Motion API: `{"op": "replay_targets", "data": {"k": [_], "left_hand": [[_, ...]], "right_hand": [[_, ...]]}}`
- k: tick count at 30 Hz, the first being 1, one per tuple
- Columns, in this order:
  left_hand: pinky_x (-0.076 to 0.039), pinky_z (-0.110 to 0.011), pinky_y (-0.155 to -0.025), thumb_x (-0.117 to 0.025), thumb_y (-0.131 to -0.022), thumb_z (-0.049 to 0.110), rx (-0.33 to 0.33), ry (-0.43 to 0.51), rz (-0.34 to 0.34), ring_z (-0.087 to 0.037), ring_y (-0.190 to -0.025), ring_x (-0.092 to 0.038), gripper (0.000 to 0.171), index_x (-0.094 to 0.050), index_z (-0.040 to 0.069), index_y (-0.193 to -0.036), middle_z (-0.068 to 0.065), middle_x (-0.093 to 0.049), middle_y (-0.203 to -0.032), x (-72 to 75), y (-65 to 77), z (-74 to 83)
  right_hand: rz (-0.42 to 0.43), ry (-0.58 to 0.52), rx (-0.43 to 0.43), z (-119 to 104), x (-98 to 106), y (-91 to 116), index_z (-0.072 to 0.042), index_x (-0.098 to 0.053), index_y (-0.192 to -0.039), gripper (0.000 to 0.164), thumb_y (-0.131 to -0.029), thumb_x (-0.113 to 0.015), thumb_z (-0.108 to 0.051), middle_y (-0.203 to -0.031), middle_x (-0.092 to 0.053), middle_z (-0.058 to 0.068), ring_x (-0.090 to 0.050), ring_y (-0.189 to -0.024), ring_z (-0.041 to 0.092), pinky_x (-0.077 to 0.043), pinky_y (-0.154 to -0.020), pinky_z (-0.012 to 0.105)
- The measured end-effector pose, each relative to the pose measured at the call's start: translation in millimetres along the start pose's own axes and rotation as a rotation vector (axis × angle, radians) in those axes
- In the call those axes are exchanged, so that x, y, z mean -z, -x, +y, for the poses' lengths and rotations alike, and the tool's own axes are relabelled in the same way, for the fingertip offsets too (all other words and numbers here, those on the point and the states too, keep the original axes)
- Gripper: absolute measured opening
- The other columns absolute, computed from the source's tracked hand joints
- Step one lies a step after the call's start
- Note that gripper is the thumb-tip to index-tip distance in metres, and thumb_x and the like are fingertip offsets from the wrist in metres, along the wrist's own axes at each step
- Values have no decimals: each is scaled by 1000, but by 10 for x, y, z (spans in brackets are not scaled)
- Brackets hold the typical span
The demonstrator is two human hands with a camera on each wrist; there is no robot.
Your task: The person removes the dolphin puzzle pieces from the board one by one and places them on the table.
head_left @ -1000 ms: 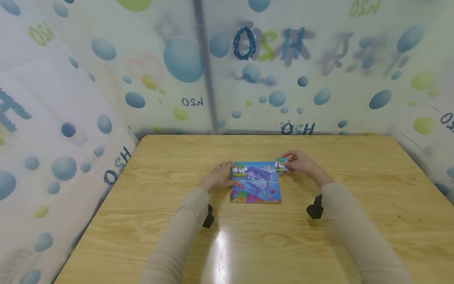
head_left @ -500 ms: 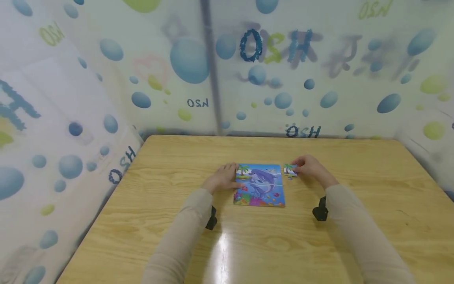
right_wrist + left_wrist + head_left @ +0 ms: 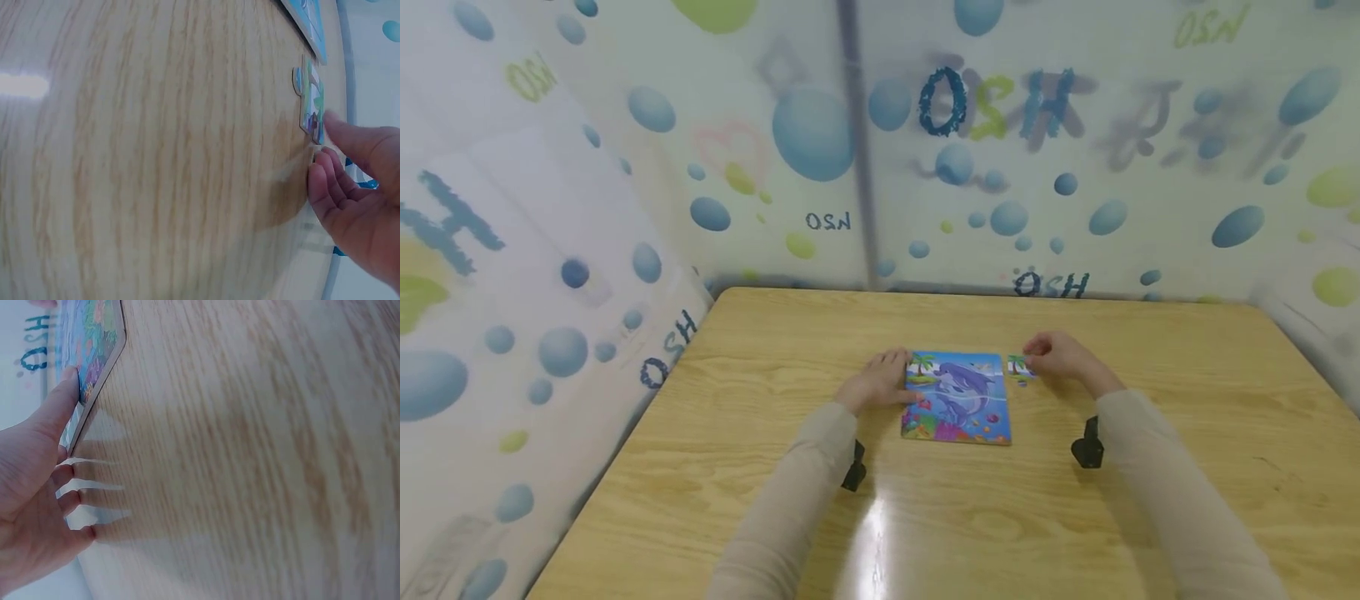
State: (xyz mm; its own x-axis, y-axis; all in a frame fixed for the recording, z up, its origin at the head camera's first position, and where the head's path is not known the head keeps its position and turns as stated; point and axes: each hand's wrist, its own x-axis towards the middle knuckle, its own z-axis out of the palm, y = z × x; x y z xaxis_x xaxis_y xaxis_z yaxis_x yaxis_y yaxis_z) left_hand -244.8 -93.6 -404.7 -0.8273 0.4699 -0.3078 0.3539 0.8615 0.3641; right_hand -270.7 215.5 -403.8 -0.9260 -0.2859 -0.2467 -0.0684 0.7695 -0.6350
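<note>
Touching dolphin board (image 3: 958,393), left fingers (image 3: 57,405), loose piece (image 3: 1017,365) (at right fingers (image 3: 320,187))

A wooden table (image 3: 970,533) is stretching back to a whitish wall (image 3: 895,46), where blue bubbles (image 3: 814,133), green spots (image 3: 801,245) and mirrored H2O lettering (image 3: 992,108) are showing; a dark vertical stripe (image 3: 861,142) is running down it, a second patterned wall (image 3: 497,271) is standing on the left, and glare (image 3: 876,533) is gleaming on the table

Glossy wood-grain table (image 3: 970,517), smooth paper-faced picture board (image 3: 958,400) and puzzle piece (image 3: 1017,367), matt cloth sleeves (image 3: 786,508).
</note>
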Motion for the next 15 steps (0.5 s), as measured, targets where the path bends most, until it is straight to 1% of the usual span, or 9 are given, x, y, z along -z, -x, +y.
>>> {"op": "replay_targets", "data": {"k": [3,6,9,11,15], "left_hand": [[-15,-43,-117,-56,-87,43,4,-3,0,-33,-137,-22,77,-22,2,-142,-17,-27,-146,-8,-14,-1],[-15,-43,-117,-56,-87,43,14,-7,-1,-33,-137,-22,76,-22,2,-142,-16,-28,-145,-8,-24,-6],[-16,-44,-116,-56,-87,44,15,-8,-4,-33,-137,-22,75,-23,3,-141,-17,-28,-145,0,-24,1],[-17,-45,-116,-56,-87,43,13,-4,1,-34,-136,-24,74,-24,3,-140,-17,-29,-144,2,-20,10],[-17,-45,-116,-56,-87,44,13,-5,-6,-33,-137,-23,75,-24,3,-141,-16,-28,-145,1,-18,26]], "right_hand": [[27,30,2,-37,9,16,6,-55,-109,27,-92,-52,-15,-99,-57,20,-52,-85,25,-45,-69,28],[40,53,20,-107,14,15,5,-55,-109,27,-92,-52,-16,-100,-57,21,-53,-87,26,-46,-69,30],[43,78,59,-187,2,3,6,-56,-108,27,-92,-53,-16,-100,-58,22,-54,-88,28,-47,-71,33],[39,80,86,-239,-20,-12,6,-56,-107,27,-91,-54,-16,-99,-59,21,-56,-86,28,-49,-70,35],[10,74,160,-330,-94,-58,6,-57,-107,27,-91,-56,-15,-96,-60,20,-57,-81,25,-50,-69,34]]}}
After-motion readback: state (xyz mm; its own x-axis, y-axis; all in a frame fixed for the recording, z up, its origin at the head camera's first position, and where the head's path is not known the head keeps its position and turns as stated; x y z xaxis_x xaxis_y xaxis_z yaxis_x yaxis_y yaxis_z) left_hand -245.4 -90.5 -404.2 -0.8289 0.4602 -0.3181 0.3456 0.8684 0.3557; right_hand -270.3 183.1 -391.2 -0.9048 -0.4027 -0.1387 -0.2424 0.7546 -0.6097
